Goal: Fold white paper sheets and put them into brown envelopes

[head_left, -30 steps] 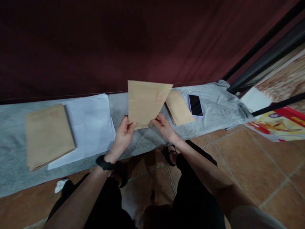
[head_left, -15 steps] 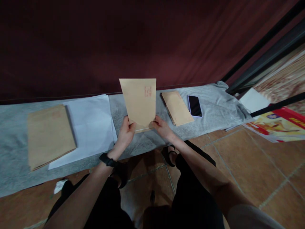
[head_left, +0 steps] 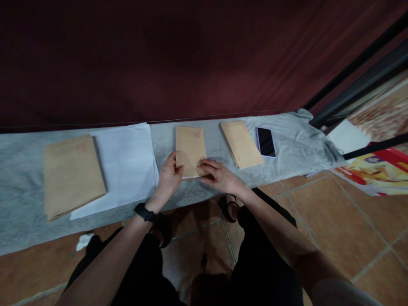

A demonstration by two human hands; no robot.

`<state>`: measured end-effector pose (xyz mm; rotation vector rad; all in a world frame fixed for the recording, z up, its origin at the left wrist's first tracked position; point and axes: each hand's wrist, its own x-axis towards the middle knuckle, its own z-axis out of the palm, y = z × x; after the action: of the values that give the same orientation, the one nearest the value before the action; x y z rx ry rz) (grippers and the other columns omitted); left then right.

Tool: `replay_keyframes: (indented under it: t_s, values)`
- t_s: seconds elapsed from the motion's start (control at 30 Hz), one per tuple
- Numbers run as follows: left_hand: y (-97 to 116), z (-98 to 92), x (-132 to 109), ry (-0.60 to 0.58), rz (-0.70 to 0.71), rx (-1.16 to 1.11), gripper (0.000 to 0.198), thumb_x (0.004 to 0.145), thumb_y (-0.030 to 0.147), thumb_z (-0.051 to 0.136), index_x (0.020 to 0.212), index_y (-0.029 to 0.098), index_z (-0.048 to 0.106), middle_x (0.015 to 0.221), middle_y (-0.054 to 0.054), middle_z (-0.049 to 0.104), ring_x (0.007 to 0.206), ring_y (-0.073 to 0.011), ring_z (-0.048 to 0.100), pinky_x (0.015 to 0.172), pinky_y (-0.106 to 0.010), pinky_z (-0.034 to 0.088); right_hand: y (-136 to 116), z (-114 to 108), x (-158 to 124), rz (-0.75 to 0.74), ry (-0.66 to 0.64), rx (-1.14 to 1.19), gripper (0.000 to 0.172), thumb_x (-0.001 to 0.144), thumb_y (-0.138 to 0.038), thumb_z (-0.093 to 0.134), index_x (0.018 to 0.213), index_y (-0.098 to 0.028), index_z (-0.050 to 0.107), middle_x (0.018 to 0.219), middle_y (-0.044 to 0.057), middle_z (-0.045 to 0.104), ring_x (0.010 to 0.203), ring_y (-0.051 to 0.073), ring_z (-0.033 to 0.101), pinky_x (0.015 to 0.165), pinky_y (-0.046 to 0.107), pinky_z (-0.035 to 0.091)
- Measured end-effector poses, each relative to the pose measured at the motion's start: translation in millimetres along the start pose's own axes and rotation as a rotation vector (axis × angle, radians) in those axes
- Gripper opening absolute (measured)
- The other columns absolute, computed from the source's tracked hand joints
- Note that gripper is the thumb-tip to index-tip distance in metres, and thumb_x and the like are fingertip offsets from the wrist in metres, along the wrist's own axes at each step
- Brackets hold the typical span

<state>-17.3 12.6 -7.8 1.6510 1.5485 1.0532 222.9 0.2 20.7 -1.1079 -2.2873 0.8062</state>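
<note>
A brown paper envelope point(head_left: 191, 146) with a small red printed mark lies low over the grey cloth in front of me. My left hand point(head_left: 170, 174) grips its lower left edge, thumb on top and fingers at the side. At the lower right edge, my right hand point(head_left: 219, 175) holds it with bent fingers over the top and the thumb near the bottom edge. A thin pale strip shows along the envelope's near edge. To the right is a small stack of similar envelopes point(head_left: 242, 144).
White paper sheets point(head_left: 127, 163) lie on the left, partly under larger brown envelopes point(head_left: 73, 176). A phone point(head_left: 266, 142) rests at the right on the grey cloth point(head_left: 296, 140). Behind hangs a dark red cloth point(head_left: 191, 63). A colourful box point(head_left: 379, 170) stands lower right by dark bars.
The envelope was tilted up toward me and has come down nearly flat onto the cloth. My right fingers have shifted onto its top face; my left hand still grips its left edge.
</note>
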Motion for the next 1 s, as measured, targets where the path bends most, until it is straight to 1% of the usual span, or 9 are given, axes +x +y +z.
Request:
replay_keyframes:
  t_s: [0.13,0.2,0.27,0.33,0.4,0.63,0.7,0.83,1.0]
  values:
    - [14.7,-3.9,-13.1,0.021,0.051,0.244,0.052,0.086,0.029,0.059,0.137,0.016,0.057,0.139,-0.017,0.053,0.121,-0.0299,0.059,0.104,-0.048,0.050,0.4,-0.1,-2.8,-0.014,-0.037,-0.100,0.049,0.094,-0.026,0.068,0.142,-0.026,0.058,0.154,0.011,0.051,0.141,0.027,0.048,0.117,0.049,0.037]
    - [20.1,-6.1,-20.6,-0.037,0.131,0.323,0.056,0.084,0.037,0.068,0.137,0.020,0.058,0.151,-0.016,0.044,0.134,-0.0335,0.050,0.111,-0.051,0.043,1.4,-0.1,-1.6,-0.005,-0.027,-0.113,0.046,0.095,-0.025,0.066,0.140,-0.027,0.059,0.151,0.010,0.054,0.139,0.027,0.050,0.116,0.049,0.039]
    - [22.2,-8.5,-25.7,-0.144,0.191,0.389,0.059,0.079,0.041,0.075,0.134,0.023,0.060,0.155,-0.014,0.043,0.140,-0.0359,0.044,0.114,-0.054,0.039,2.2,0.2,0.4,0.004,-0.017,-0.118,0.044,0.095,-0.024,0.066,0.138,-0.027,0.060,0.148,0.009,0.057,0.135,0.026,0.053,0.114,0.048,0.040]
    - [21.8,-11.1,-27.2,-0.238,0.234,0.433,0.051,0.082,0.039,0.073,0.129,0.023,0.064,0.152,-0.013,0.050,0.139,-0.0356,0.045,0.113,-0.055,0.039,2.7,1.1,2.1,0.008,-0.015,-0.121,0.042,0.095,-0.023,0.065,0.137,-0.026,0.060,0.146,0.009,0.058,0.133,0.026,0.055,0.112,0.047,0.042]
    - [20.4,-13.6,-25.5,-0.275,0.265,0.454,0.038,0.088,0.034,0.065,0.124,0.022,0.066,0.146,-0.013,0.056,0.136,-0.0340,0.049,0.112,-0.053,0.040,2.8,3.0,3.2,0.013,-0.005,-0.125,0.038,0.095,-0.021,0.064,0.133,-0.025,0.062,0.144,0.010,0.060,0.131,0.026,0.056,0.111,0.047,0.043]
    - [18.8,-15.9,-17.0,-0.258,0.241,0.454,0.012,0.091,0.023,0.057,0.095,0.020,0.068,0.133,-0.012,0.064,0.124,-0.0311,0.056,0.106,-0.052,0.045,1.4,13.1,4.1,0.048,0.051,-0.182,0.015,0.097,-0.019,0.058,0.109,-0.020,0.067,0.139,0.012,0.062,0.130,0.026,0.056,0.108,0.046,0.044]
    - [19.6,-15.8,-17.0,-0.242,0.259,0.476,0.011,0.092,0.022,0.054,0.089,0.020,0.065,0.126,-0.012,0.064,0.119,-0.0300,0.057,0.104,-0.049,0.047,1.3,15.4,4.3,0.048,0.061,-0.195,0.014,0.097,-0.018,0.057,0.107,-0.019,0.067,0.139,0.013,0.062,0.131,0.026,0.055,0.108,0.046,0.045]
    - [21.3,-16.5,-18.2,-0.196,0.310,0.549,0.017,0.096,0.022,0.046,0.092,0.018,0.062,0.111,-0.013,0.063,0.108,-0.0291,0.057,0.099,-0.047,0.049,0.5,18.1,4.7,0.063,0.098,-0.216,0.015,0.097,-0.017,0.056,0.106,-0.019,0.067,0.136,0.013,0.063,0.132,0.026,0.055,0.107,0.047,0.046]
    - [22.2,-13.4,-21.5,-0.168,0.335,0.606,0.018,0.097,0.020,0.043,0.093,0.019,0.060,0.106,-0.012,0.062,0.103,-0.0290,0.057,0.095,-0.047,0.051,-12.7,26.6,1.0,0.014,0.098,-0.234,0.028,0.101,-0.019,0.050,0.124,-0.020,0.065,0.138,0.012,0.063,0.131,0.025,0.056,0.111,0.047,0.046]
